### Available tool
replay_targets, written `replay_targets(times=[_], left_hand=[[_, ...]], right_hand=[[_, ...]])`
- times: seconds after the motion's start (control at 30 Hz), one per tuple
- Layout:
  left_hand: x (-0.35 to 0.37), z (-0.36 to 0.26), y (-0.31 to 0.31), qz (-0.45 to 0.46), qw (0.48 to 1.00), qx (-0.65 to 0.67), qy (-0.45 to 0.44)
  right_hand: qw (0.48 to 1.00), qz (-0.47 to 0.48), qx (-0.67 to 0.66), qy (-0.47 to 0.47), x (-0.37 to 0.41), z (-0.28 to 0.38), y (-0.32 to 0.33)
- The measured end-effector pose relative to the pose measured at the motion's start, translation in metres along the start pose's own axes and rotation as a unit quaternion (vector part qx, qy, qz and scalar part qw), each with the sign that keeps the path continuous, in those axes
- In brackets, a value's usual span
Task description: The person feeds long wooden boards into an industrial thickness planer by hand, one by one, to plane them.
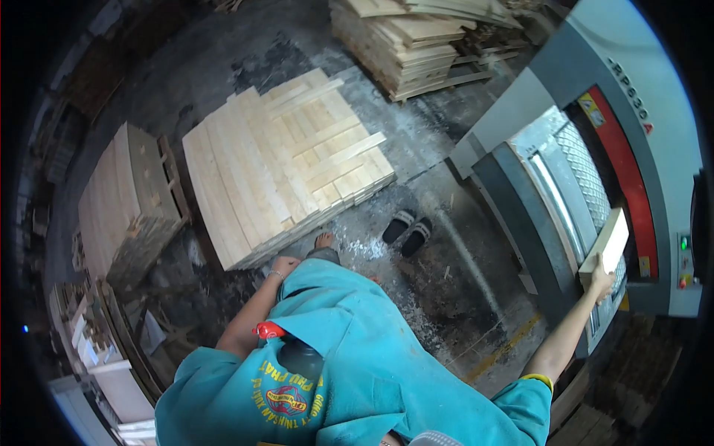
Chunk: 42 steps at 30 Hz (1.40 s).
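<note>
At the machine's opening on the right, my right hand grips the near end of a pale wooden board. The board lies over the metal bed of the grey machine, close to its red band. My left hand, with a bracelet at the wrist, is down beside my teal shirt near my leg. Its fingers do not show clearly. Just beyond it stands a low stack of pale boards, with a few loose pieces across the top.
Another board stack stands on the left, and a taller one at the back. A pair of dark slippers lies on the stained concrete floor. A control panel with lit buttons is at the far right.
</note>
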<state>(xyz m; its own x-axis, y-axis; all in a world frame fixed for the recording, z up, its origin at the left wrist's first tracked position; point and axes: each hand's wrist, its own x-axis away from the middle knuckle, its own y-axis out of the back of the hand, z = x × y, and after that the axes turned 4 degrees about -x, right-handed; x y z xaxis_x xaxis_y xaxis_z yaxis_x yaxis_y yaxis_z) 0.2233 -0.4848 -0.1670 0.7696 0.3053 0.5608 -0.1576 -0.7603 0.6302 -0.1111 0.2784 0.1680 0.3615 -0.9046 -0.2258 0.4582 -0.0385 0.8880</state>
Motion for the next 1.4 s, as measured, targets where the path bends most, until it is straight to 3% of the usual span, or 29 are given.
replay_targets(times=[0.3, 0.37, 0.4, 0.43, 0.5, 0.57, 0.67, 0.73, 0.77, 0.8, 0.87, 0.97, 1.03, 1.1, 1.17, 1.27, 1.3, 1.4], left_hand=[[-0.011, 0.036, 0.005, -0.01, 0.995, 0.081, 0.057], [-0.015, 0.022, 0.018, -0.012, 0.992, 0.108, 0.057], [-0.025, 0.023, 0.02, 0.0, 0.991, 0.116, 0.073], [-0.035, 0.025, 0.022, 0.013, 0.988, 0.122, 0.089], [-0.061, 0.023, 0.032, 0.045, 0.983, 0.126, 0.122], [-0.078, 0.012, 0.047, 0.09, 0.975, 0.12, 0.162], [-0.123, 0.022, 0.046, 0.113, 0.959, 0.198, 0.169], [-0.144, 0.009, 0.058, 0.123, 0.943, 0.254, 0.176], [-0.158, -0.001, 0.068, 0.121, 0.934, 0.283, 0.18], [-0.164, -0.014, 0.077, 0.121, 0.915, 0.324, 0.209], [-0.172, -0.029, 0.092, 0.113, 0.874, 0.396, 0.257], [-0.168, -0.002, 0.081, 0.116, 0.85, 0.449, 0.25], [-0.164, 0.007, 0.082, 0.103, 0.876, 0.394, 0.259], [-0.156, 0.027, 0.084, 0.096, 0.88, 0.373, 0.276], [-0.15, 0.058, 0.077, 0.097, 0.863, 0.392, 0.302], [-0.173, 0.06, 0.086, 0.084, 0.875, 0.358, 0.314], [-0.181, 0.073, 0.079, 0.077, 0.882, 0.371, 0.279], [-0.226, 0.06, 0.1, 0.074, 0.884, 0.34, 0.312]], right_hand=[[0.993, -0.006, 0.049, 0.109, -0.083, -0.012, -0.039], [0.967, -0.115, 0.139, 0.179, 0.022, 0.044, -0.005], [0.954, -0.135, 0.106, 0.247, 0.061, 0.065, 0.0], [0.895, -0.143, 0.07, 0.418, 0.055, 0.062, -0.023], [0.781, -0.087, -0.12, 0.606, 0.174, 0.102, -0.031], [0.732, 0.093, -0.196, 0.645, 0.304, 0.132, -0.044], [0.727, 0.42, -0.143, 0.524, 0.457, 0.143, -0.097], [0.662, 0.682, -0.112, 0.29, 0.531, 0.123, -0.162], [0.615, 0.731, -0.128, 0.265, 0.565, 0.101, -0.205], [0.58, 0.739, -0.113, 0.325, 0.597, 0.095, -0.237], [0.586, 0.771, -0.077, 0.236, 0.665, 0.096, -0.293], [0.561, 0.796, -0.088, 0.208, 0.749, 0.09, -0.374], [0.539, 0.811, -0.06, 0.22, 0.793, 0.075, -0.419], [0.494, 0.854, -0.053, 0.155, 0.816, 0.064, -0.456], [0.459, 0.88, -0.053, 0.109, 0.815, 0.077, -0.461], [0.472, 0.87, 0.011, 0.141, 0.812, 0.063, -0.473], [0.479, 0.86, 0.021, 0.177, 0.811, 0.063, -0.472], [0.498, 0.855, -0.001, 0.141, 0.793, 0.086, -0.439]])
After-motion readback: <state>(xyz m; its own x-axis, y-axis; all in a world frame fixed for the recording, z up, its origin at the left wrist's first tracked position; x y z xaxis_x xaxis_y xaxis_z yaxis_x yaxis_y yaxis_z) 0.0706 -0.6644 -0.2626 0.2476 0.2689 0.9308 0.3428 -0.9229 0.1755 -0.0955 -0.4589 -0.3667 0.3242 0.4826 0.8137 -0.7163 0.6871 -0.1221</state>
